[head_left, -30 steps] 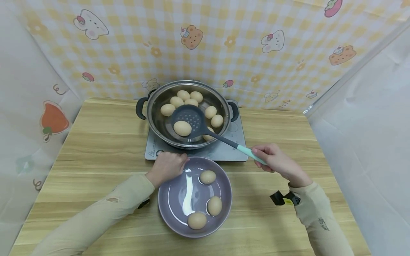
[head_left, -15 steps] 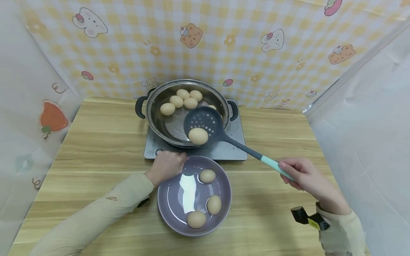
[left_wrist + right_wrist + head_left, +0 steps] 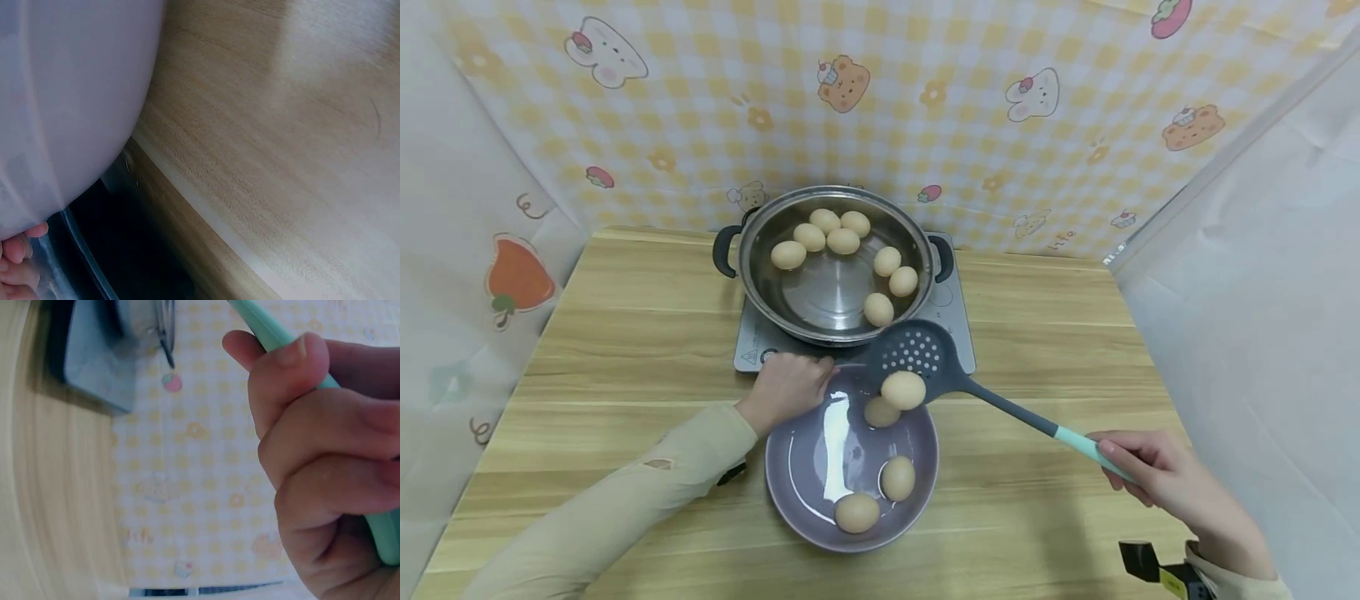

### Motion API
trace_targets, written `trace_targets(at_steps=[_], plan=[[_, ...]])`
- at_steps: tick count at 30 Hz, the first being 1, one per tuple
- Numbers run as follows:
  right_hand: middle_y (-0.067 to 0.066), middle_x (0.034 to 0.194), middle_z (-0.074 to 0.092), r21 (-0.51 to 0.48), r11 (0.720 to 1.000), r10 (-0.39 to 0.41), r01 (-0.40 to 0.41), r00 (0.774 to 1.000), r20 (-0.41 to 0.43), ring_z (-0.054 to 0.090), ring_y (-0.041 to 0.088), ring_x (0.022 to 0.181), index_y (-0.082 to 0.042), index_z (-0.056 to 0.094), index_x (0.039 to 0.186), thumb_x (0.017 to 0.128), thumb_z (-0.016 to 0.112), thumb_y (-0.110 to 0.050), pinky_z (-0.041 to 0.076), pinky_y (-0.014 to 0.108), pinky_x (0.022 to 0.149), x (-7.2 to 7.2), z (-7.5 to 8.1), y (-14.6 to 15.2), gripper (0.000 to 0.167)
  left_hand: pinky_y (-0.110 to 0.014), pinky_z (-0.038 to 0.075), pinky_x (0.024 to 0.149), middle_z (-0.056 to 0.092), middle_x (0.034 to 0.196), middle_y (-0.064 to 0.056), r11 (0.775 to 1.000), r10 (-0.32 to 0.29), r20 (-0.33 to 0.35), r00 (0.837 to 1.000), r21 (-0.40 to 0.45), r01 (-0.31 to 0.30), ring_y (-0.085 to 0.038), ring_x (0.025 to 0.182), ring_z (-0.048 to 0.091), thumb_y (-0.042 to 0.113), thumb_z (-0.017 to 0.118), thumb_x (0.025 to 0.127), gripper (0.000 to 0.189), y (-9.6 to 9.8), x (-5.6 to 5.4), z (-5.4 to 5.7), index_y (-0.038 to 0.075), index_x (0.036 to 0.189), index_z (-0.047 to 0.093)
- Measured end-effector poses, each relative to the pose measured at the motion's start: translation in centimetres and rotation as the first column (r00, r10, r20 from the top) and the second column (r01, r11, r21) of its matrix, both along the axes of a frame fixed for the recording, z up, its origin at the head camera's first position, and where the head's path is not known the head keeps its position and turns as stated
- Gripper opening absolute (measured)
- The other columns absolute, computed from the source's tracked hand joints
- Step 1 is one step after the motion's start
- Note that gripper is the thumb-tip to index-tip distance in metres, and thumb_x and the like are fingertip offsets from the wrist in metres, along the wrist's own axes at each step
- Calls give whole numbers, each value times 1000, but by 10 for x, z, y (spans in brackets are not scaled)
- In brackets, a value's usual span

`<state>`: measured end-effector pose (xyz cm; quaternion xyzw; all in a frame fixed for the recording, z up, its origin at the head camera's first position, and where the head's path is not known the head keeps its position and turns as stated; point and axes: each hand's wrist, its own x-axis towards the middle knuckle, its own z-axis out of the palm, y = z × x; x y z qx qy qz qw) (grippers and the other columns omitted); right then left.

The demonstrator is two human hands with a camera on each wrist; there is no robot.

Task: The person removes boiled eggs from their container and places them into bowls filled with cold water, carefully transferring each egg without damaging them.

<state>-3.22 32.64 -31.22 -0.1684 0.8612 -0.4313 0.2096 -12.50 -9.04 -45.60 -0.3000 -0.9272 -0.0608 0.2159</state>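
My right hand (image 3: 1157, 471) grips the mint handle of a dark grey skimmer (image 3: 1007, 406); in the right wrist view its fingers (image 3: 312, 437) curl round that handle. One egg (image 3: 903, 390) lies at the near edge of the skimmer's perforated bowl, which overlaps the far right rim of a purple plate (image 3: 797, 492). On the plate are three eggs, one (image 3: 882, 412) partly hidden by the egg above it. My left hand (image 3: 786, 390) holds the plate's far left rim, with fingertips (image 3: 37, 230) beneath the edge in the left wrist view.
Behind the plate a steel pot (image 3: 835, 287) with black side handles stands on a flat grey cooktop (image 3: 951, 329). Several eggs (image 3: 843, 242) lie inside it. A yellow checked cloth (image 3: 880, 125) backs the wooden table (image 3: 640, 333), and white sheets flank both sides.
The right hand has drawn the skimmer with its egg out of the pot, toward the person and rightward, over the plate's far rim. The left hand stays on the plate.
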Motion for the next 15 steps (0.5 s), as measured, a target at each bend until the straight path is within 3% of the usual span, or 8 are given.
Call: trace_targets(at_steps=[11, 15], plan=[[7, 47, 28, 86, 995, -51, 53, 998, -25, 31, 13, 39, -12, 52, 70, 94, 43, -4, 30, 25, 42, 11, -12, 10, 27, -28, 25, 31, 31, 40, 4, 1000, 0, 0, 1000, -2, 0, -11, 33, 30, 27, 58, 84, 26, 0, 1, 2, 10, 64, 54], [4, 49, 34, 113, 991, -72, 77, 996, -45, 34, 11, 40, -13, 55, 72, 94, 45, -5, 31, 26, 43, 11, -13, 9, 25, -28, 25, 31, 30, 40, 5, 1000, 2, 4, 1000, -4, -2, -12, 33, 30, 27, 57, 85, 27, 0, 1, 2, 10, 64, 54]])
